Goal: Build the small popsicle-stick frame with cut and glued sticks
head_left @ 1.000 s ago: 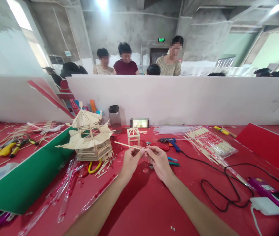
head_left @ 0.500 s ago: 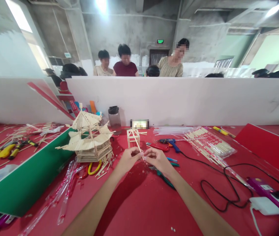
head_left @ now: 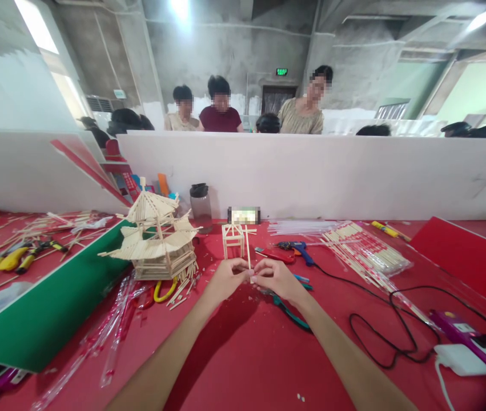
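Note:
Between my hands a thin wooden stick (head_left: 248,246) stands nearly upright, pinched near its lower end. The fingers of my left hand (head_left: 231,279) are closed on it from the left. From the right, my right hand (head_left: 279,279) pinches the same low end, fingertips almost touching the left ones. Just beyond the left hand is a small box-shaped frame of wooden sticks (head_left: 233,238). Farther left rises a tiered pavilion model (head_left: 163,240) built of the same pale sticks. Green-handled pliers (head_left: 289,314) lie partly hidden beneath my right hand.
A blue glue gun (head_left: 300,251) lies behind the right hand, its black cord looping rightward. Packs of wooden sticks (head_left: 362,248) are at right. A green board (head_left: 54,319) stands at left. A bottle (head_left: 200,208) and a phone (head_left: 244,216) are before the white partition (head_left: 332,177).
The stick has swung from leaning left across the small frame to nearly upright, just right of it. Both hands keep their pinch in almost the same place.

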Demonstrator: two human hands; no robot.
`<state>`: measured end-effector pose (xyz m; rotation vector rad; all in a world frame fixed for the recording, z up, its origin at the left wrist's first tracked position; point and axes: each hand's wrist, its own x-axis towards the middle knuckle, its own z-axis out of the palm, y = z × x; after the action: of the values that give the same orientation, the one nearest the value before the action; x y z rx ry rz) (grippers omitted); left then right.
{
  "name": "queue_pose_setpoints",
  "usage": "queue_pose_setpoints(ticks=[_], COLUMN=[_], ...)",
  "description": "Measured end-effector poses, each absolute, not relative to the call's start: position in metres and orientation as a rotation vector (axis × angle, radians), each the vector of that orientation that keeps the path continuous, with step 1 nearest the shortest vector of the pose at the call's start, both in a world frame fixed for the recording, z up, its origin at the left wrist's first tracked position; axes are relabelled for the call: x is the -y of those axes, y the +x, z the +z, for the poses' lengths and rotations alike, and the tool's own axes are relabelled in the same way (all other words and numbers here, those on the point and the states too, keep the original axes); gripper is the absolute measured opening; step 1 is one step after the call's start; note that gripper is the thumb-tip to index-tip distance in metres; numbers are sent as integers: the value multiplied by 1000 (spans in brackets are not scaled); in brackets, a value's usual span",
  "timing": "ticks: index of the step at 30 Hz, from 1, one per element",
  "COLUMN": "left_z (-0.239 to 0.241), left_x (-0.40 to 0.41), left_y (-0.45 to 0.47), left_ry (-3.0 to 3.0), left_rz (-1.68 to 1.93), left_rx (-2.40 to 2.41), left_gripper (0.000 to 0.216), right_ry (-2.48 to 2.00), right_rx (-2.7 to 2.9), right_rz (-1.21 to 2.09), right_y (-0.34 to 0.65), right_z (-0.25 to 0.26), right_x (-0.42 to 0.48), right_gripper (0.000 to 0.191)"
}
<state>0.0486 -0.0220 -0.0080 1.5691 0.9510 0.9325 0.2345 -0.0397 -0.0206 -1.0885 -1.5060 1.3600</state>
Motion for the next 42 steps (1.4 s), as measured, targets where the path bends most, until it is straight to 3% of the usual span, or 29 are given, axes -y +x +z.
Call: queue_pose_setpoints(ticks=[10,42], left_z=[-7,-6], left_x=[25,35], left_y=[49,58], left_ry=[1595,1643], left_rz=[891,1042], left_rx=[-956,-1017], left_gripper=[21,20], right_ry=[-1133,-1132], right_rx=[1600,1585], right_rz=[1263,1161], right_y=[237,236], right_z=[-14,-19], right_x=[41,37], right_gripper=[22,35])
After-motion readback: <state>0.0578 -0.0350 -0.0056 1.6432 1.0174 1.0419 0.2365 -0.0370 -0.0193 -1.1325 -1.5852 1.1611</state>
